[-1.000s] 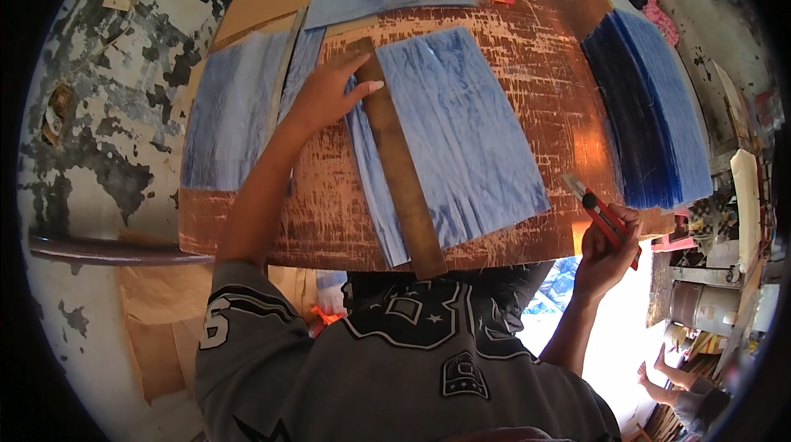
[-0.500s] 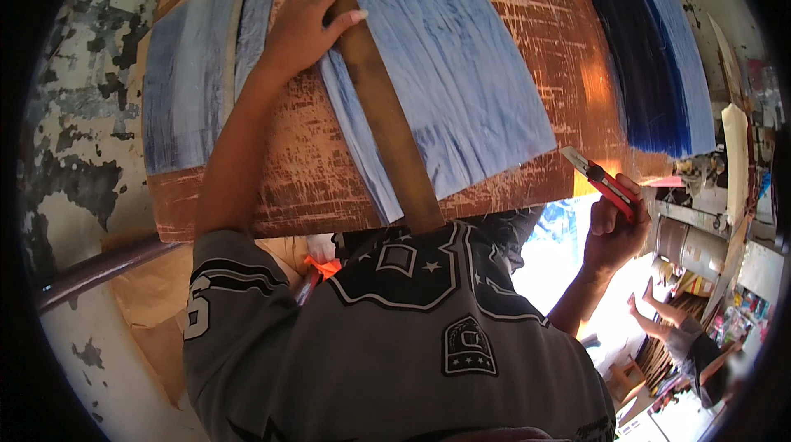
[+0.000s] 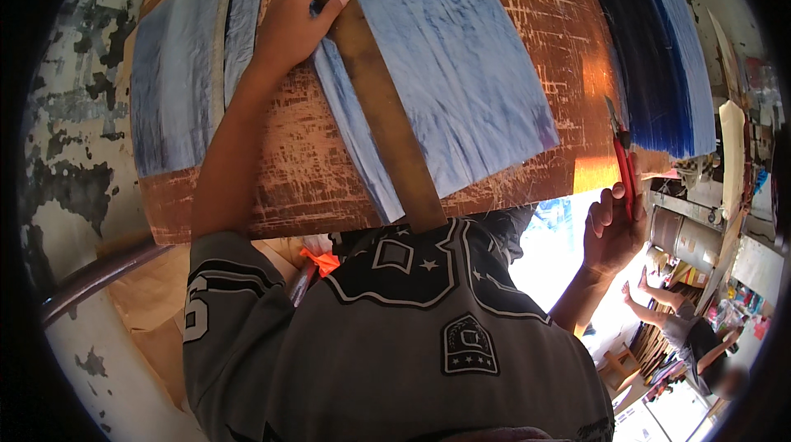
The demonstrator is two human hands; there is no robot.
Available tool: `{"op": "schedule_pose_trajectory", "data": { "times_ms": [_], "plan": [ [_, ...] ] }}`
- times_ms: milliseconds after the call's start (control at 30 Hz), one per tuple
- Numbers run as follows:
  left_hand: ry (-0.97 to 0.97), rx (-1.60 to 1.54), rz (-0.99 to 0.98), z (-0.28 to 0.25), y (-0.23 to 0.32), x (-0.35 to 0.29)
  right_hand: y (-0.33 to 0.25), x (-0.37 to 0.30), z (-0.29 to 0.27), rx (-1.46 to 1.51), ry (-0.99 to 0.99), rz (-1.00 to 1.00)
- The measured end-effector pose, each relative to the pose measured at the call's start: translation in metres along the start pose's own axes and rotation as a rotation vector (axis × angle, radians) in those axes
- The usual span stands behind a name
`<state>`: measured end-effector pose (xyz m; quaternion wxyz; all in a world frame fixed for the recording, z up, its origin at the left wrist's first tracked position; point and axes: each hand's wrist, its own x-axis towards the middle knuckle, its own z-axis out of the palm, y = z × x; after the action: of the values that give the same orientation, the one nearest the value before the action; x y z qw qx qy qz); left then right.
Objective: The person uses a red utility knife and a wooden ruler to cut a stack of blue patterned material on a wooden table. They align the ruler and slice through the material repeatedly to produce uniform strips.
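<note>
My left hand (image 3: 298, 22) lies with fingers stretched over the upper end of a long brown straightedge (image 3: 387, 125), pressing it onto a streaky blue sheet (image 3: 470, 71). A narrow part of the blue sheet shows along the straightedge's left side. My right hand (image 3: 616, 232) is off the front right edge of the board, wrapped round a red utility knife (image 3: 626, 163). Its blade points upward, near the stack of blue sheets and apart from the blue sheet under the straightedge.
Scratched brown board (image 3: 280, 141) carries everything. At its right is a thick stack of blue sheets (image 3: 651, 55); at its left, more blue sheets (image 3: 175, 71) with a narrow strip (image 3: 224, 38) across them. Another person (image 3: 692, 335) sits at the lower right, beyond a bright gap.
The utility knife has swung from pointing up-left to nearly upright, moving rightward away from the blue sheet. My left hand stays on the straightedge; the view has shifted slightly.
</note>
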<state>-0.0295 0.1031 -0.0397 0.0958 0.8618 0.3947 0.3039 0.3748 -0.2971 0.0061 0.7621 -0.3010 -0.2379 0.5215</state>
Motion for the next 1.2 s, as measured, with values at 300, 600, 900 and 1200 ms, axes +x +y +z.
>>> {"op": "schedule_pose_trajectory", "data": {
  "times_ms": [300,600,900,1200],
  "plan": [
    [0.013,-0.033,0.017,-0.002,0.000,-0.001,0.055,-0.009,0.033,-0.015,0.195,0.148],
    [0.022,0.020,0.041,0.003,-0.011,0.000,0.063,-0.008,0.073,-0.401,0.051,0.548],
    [-0.003,-0.073,0.019,-0.004,-0.005,0.001,0.057,-0.024,0.047,-0.708,0.208,0.063],
    [0.026,-0.086,0.031,0.000,-0.008,0.002,0.090,-0.041,0.080,-0.483,0.023,0.679]
  ]
}}
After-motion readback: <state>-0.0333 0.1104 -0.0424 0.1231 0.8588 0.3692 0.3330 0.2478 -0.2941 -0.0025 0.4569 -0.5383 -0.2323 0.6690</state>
